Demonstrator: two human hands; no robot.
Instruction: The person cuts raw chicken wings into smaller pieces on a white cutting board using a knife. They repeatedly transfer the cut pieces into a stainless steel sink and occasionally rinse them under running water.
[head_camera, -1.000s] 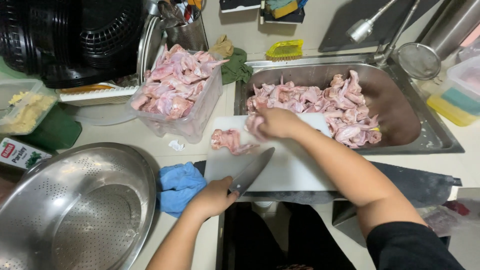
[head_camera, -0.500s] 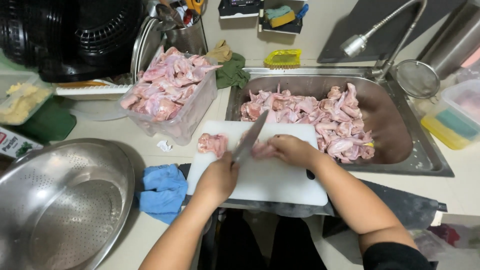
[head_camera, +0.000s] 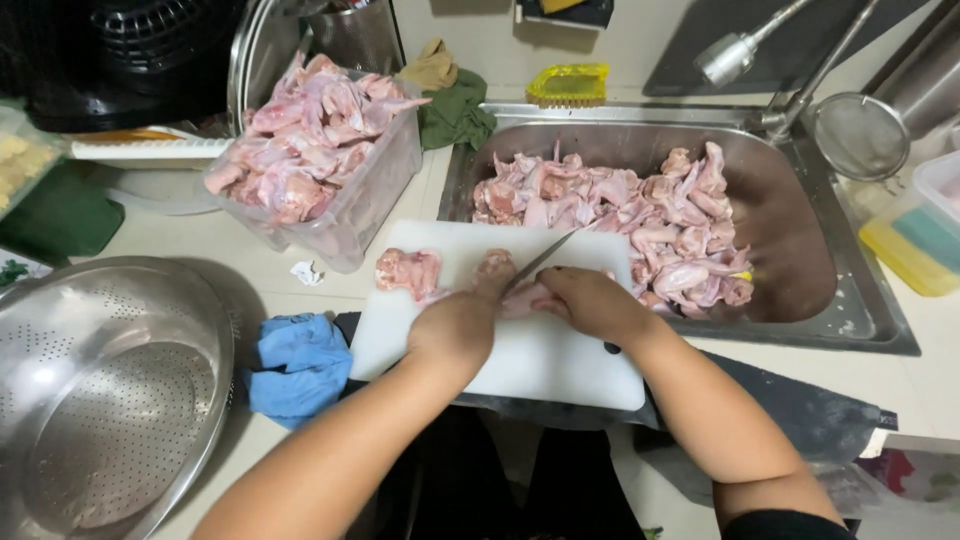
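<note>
While raw chicken is lying on the white board (head_camera: 560, 365), a knife (head_camera: 537, 264) is being gripped by the left hand (head_camera: 455, 328), its fist closed round the handle and the blade being angled up and away to the right across the board. A chicken piece (head_camera: 528, 297) is being pressed down on the board by the right hand (head_camera: 592, 301), fingers curled over it, just beside the blade. Two more pieces are being left on the board's far left part: one (head_camera: 408, 270) near the corner, another (head_camera: 494, 268) touching the blade's left side.

Behind the board, a steel sink (head_camera: 800, 270) is being filled by a heap of pink wings (head_camera: 640, 215). Left of the sink, beyond the board's far left corner, a clear plastic tub (head_camera: 345, 190) is being piled high with more chicken. A blue cloth (head_camera: 298, 362) is being kept just left of the board, and a steel colander (head_camera: 105, 395) is sitting further left. A yellow brush (head_camera: 568, 85) is resting behind the sink, with a green rag (head_camera: 455, 115) beside it. At the sink's right, a clear box with yellow and teal contents (head_camera: 915, 240) is being kept on the counter.
</note>
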